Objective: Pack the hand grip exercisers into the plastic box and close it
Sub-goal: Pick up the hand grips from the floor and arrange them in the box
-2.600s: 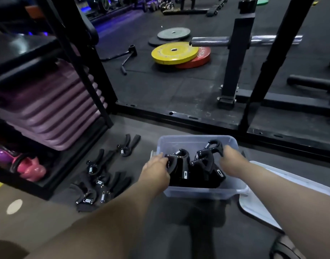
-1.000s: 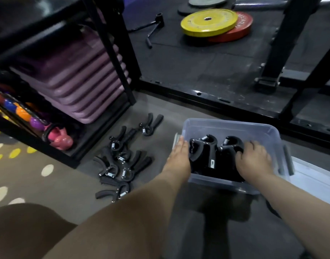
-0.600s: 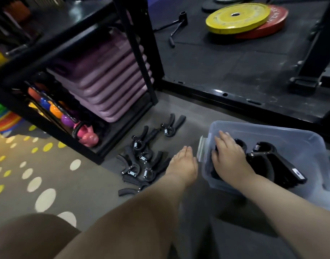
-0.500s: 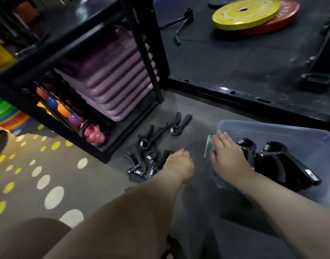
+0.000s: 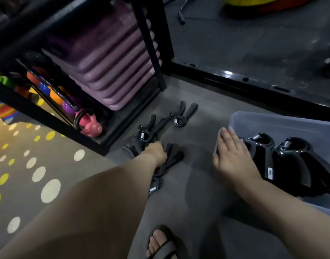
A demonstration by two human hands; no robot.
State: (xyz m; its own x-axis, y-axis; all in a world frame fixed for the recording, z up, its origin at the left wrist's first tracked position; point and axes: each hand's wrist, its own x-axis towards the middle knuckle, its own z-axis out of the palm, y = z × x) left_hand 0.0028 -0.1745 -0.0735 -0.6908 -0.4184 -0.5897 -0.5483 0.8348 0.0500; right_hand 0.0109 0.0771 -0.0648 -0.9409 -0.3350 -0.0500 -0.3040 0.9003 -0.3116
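Hand grip exercisers (image 5: 174, 158) lie heaped on the floor beside the rack (image 5: 153, 53), left hand (image 5: 156, 153) upon them (grip hidden, cannot tell), right hand (image 5: 233, 156) flat on the plastic box (image 5: 272, 117) at its left edge; likely light, stiff, best seized by a handle.

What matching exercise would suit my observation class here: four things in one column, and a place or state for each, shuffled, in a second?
Column A
1. left hand
2. right hand
3. pink kettlebell
4. plastic box

Column B
a. on the bottom shelf of the rack
b. flat on the box's left rim
c. on the loose exercisers on the floor
d. open, with black exercisers inside

Pairs: 1-c, 2-b, 3-a, 4-d.
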